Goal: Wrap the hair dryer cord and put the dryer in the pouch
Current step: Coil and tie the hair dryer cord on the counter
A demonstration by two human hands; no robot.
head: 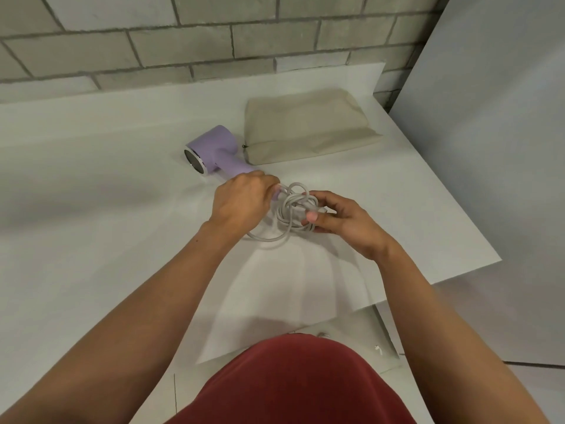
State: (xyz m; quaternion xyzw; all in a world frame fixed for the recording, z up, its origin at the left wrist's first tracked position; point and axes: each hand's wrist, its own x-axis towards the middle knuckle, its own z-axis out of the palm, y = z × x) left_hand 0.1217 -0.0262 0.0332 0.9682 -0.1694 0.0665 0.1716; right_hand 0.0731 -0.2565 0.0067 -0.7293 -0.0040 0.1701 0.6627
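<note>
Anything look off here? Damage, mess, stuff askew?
Only the cord: between the left hand and right hand it is a loose, uneven tangle of loops, one sagging toward the table, not a tidy coil. The purple hair dryer and beige pouch look undamaged; nothing spilled.

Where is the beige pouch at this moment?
In the head view, the pouch lies flat on the white table, back right, just right of the purple hair dryer, near the brick wall.
</note>
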